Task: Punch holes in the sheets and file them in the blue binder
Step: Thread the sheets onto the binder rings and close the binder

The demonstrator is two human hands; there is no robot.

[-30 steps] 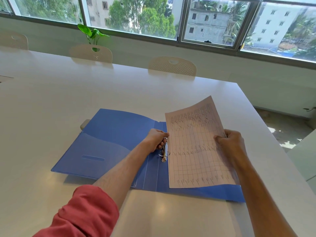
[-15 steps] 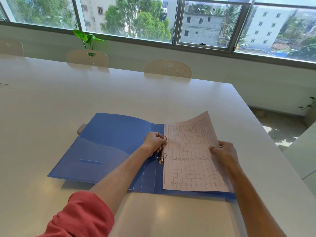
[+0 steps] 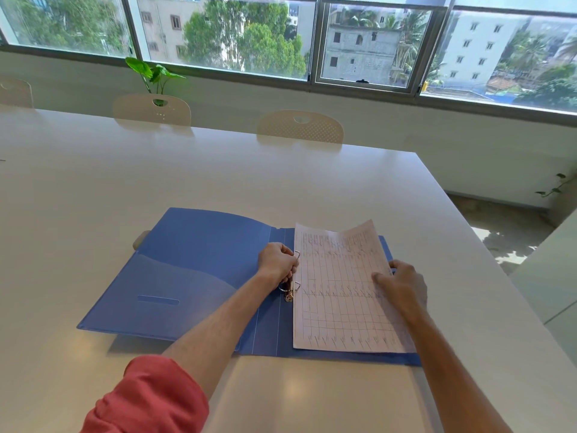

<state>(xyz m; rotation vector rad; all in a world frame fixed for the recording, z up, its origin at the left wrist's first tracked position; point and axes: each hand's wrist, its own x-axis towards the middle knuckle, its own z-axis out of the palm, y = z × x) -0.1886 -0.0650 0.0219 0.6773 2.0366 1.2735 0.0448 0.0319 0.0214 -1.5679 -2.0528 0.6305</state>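
The blue binder (image 3: 193,276) lies open on the white table (image 3: 218,176). A pinkish sheet with a printed grid (image 3: 340,295) rests on its right half, its far edge still curled up a little. My left hand (image 3: 276,262) grips the metal ring mechanism (image 3: 292,287) at the spine, beside the sheet's left edge. My right hand (image 3: 402,284) holds the sheet's right edge, thumb on top of the paper. The sheet's punched holes are hidden at the rings.
A small beige object (image 3: 140,239) peeks out from under the binder's far left corner. Two pale chairs (image 3: 301,126) stand along the table's far side, with a green plant (image 3: 153,73) behind. The table's right edge drops to the floor.
The sheet has come down from a raised tilt to lie nearly flat on the binder's right half. My right hand lowered with it; my left hand stayed on the rings.
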